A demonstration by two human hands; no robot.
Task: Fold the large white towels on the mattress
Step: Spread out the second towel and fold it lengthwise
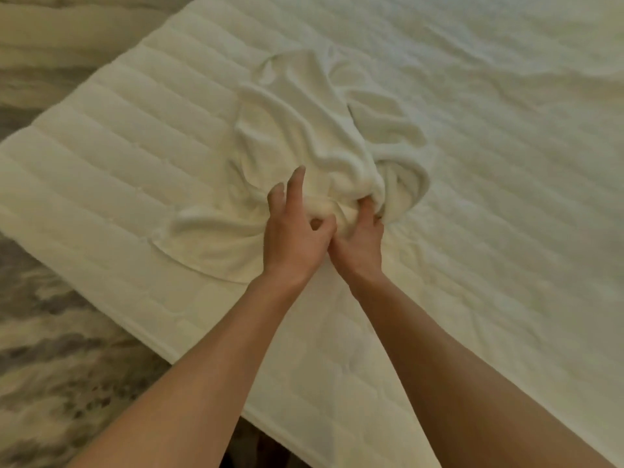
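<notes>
A large white towel (304, 130) lies crumpled in a heap on the quilted white mattress (118, 157), near its left edge. Both my hands meet at the near end of the heap. My left hand (297, 231) pinches a bunch of the towel between thumb and bent fingers, with the index and middle finger stretched out over the cloth. My right hand (359, 241) is right beside it, its fingers curled into a fold of the same towel. A flat flap of the towel spreads to the left of my hands.
The mattress edge (141, 336) runs diagonally from the left down to the bottom centre. Beyond it is a grey and cream patterned carpet (60, 366). To the right, the mattress cover (506, 163) is wrinkled.
</notes>
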